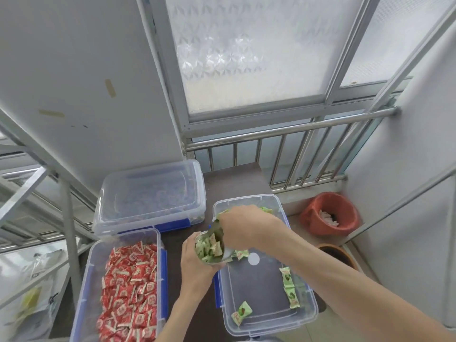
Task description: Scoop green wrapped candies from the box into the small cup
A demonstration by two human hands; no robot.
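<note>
**Cup nearly full, box nearly bare**

Nearest the camera, along the front and right side of the clear box (306, 314), only a few green candies (289, 287) are left: one near the front wall, a short row lying end to end along the right wall, their long axes running roughly with the box's long side, front to back. The box itself stands with its long axis pointing away from the person, towards the railing (283, 130).

At the box's left rim, the left hand (195, 265) is wrapped around the small cup (209, 248), holding it tilted so its mouth faces up and towards the right hand. The cup looks close to full of green wrappers.

Just behind it, the right hand (243, 225) is curled shut over what seems to be a scoop or a pinch of candies at the cup's mouth; what exactly it grips is hidden by the fingers. More green candies show beyond it at the box's far end.

My reading: this is the tipping-in step. The next move calls for a clean release into the cup, then a reach for the stragglers.

Left of this, an open box of red candies (128, 292); further back, a lidded box (150, 196).
</note>
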